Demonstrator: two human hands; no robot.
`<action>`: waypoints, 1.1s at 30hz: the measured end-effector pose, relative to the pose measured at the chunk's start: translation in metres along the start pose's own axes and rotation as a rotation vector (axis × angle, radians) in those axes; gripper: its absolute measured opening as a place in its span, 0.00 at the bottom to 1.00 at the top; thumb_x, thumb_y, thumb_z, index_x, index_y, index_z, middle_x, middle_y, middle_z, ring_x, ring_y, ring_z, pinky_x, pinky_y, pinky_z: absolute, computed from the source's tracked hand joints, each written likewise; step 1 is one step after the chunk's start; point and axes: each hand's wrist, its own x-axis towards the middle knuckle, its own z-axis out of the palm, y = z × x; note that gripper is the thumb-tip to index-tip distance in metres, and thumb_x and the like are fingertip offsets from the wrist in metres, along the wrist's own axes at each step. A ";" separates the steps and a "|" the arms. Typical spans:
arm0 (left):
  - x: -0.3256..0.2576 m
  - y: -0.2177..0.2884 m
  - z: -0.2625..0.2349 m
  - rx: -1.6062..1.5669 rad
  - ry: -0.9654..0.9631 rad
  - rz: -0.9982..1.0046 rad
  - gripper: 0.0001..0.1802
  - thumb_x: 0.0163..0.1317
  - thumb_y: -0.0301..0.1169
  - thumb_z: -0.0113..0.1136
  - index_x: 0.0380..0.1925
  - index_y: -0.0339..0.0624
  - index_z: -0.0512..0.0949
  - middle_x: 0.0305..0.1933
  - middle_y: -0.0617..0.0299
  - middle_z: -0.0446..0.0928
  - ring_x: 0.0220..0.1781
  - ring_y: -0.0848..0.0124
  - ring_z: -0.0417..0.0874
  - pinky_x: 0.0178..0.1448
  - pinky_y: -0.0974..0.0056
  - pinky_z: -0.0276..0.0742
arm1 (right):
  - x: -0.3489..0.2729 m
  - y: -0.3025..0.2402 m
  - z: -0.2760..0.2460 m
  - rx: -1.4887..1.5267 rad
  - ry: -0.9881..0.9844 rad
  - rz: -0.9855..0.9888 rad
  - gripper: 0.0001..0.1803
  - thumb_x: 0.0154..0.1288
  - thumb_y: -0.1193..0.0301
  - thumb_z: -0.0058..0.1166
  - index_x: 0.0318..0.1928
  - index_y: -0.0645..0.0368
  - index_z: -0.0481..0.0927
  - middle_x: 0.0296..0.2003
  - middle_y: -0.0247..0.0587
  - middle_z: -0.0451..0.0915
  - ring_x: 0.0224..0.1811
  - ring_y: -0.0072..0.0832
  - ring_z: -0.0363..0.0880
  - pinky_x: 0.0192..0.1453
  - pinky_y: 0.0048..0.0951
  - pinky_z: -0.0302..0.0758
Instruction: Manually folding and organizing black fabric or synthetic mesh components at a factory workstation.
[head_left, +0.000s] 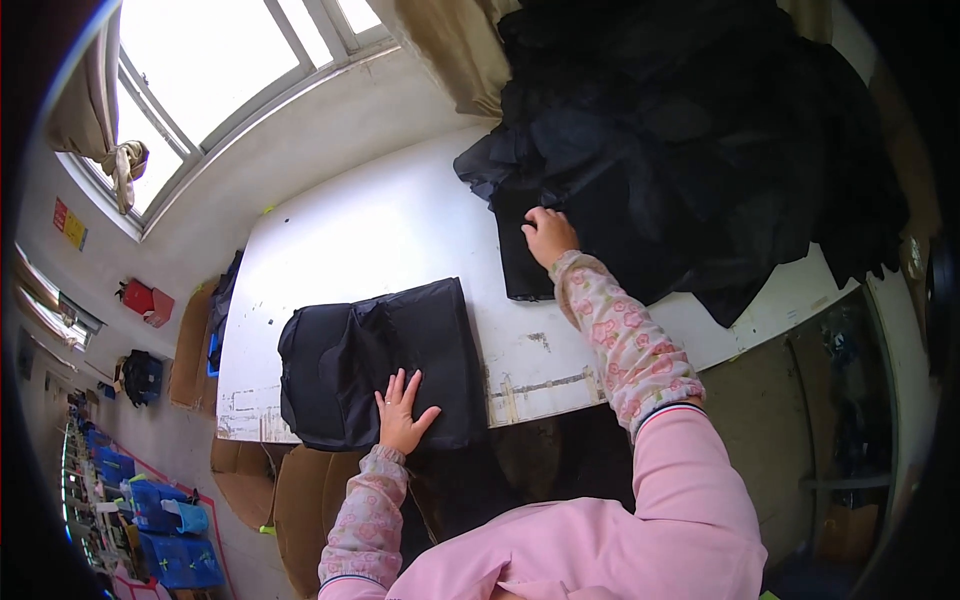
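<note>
My left hand [402, 415] lies flat, fingers spread, on the near edge of a folded black cloth piece [440, 330]. That piece rests at the front of the white table, with a loose crumpled fold running down its middle. Farther right, my right hand [550, 238] reaches to the left side of a large heap of black fabric [690, 160]. Its fingers are curled together on a flat black fabric panel [522, 268] at the heap's edge and seem to pinch it. The fingertips partly hide the spot they grip.
The white table [370, 220] has worn, chipped patches along its near edge. Cardboard boxes [300, 500] stand under and beside its left end. A window [220, 70] and beige curtains [450, 45] are behind. Blue bins [180, 555] line the floor at far left.
</note>
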 end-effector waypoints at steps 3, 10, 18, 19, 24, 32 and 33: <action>-0.002 0.000 -0.001 0.005 0.005 -0.021 0.41 0.59 0.57 0.59 0.70 0.57 0.62 0.76 0.50 0.53 0.77 0.52 0.50 0.75 0.36 0.37 | -0.012 0.066 -0.060 -0.452 -0.222 0.140 0.46 0.57 0.44 0.60 0.71 0.49 0.58 0.73 0.48 0.52 0.77 0.46 0.41 0.77 0.57 0.38; 0.003 0.001 0.002 -0.033 -0.005 -0.010 0.40 0.60 0.56 0.59 0.70 0.57 0.61 0.76 0.50 0.52 0.78 0.51 0.49 0.75 0.36 0.36 | -0.114 0.083 -0.058 -0.363 -0.447 0.165 0.48 0.59 0.42 0.55 0.74 0.48 0.53 0.75 0.49 0.45 0.78 0.48 0.38 0.76 0.58 0.33; 0.012 -0.009 -0.021 -0.097 -0.080 -0.022 0.36 0.59 0.49 0.64 0.66 0.51 0.67 0.73 0.47 0.57 0.75 0.47 0.54 0.74 0.42 0.49 | -0.145 0.055 -0.131 0.051 -0.422 -0.201 0.39 0.51 0.59 0.68 0.64 0.54 0.68 0.64 0.50 0.69 0.67 0.49 0.64 0.67 0.49 0.63; 0.017 0.006 -0.021 -0.042 0.130 0.053 0.29 0.59 0.43 0.66 0.58 0.45 0.74 0.65 0.47 0.68 0.67 0.48 0.66 0.69 0.51 0.62 | -0.146 0.061 -0.147 -0.158 -0.271 -0.242 0.37 0.49 0.61 0.69 0.61 0.54 0.72 0.60 0.49 0.72 0.62 0.50 0.70 0.64 0.43 0.68; 0.045 0.130 -0.014 -0.755 -0.219 0.119 0.17 0.65 0.36 0.62 0.48 0.36 0.78 0.38 0.60 0.79 0.36 0.74 0.81 0.41 0.70 0.76 | -0.175 0.101 -0.131 -0.121 -0.463 0.026 0.12 0.53 0.73 0.64 0.37 0.56 0.76 0.38 0.48 0.79 0.44 0.48 0.79 0.46 0.44 0.75; 0.124 0.185 0.074 -0.927 -0.182 -0.513 0.57 0.50 0.49 0.74 0.68 0.33 0.48 0.49 0.46 0.73 0.21 0.69 0.80 0.18 0.68 0.73 | -0.230 0.043 -0.074 0.402 -0.420 0.082 0.06 0.53 0.75 0.58 0.32 0.62 0.78 0.23 0.40 0.80 0.27 0.28 0.80 0.33 0.29 0.76; 0.133 0.182 0.082 -0.874 -0.133 -0.564 0.54 0.49 0.47 0.75 0.66 0.32 0.52 0.44 0.48 0.76 0.20 0.69 0.80 0.17 0.67 0.72 | -0.240 0.034 -0.069 0.471 -0.417 0.106 0.06 0.53 0.76 0.59 0.33 0.63 0.78 0.23 0.38 0.80 0.26 0.25 0.79 0.33 0.28 0.75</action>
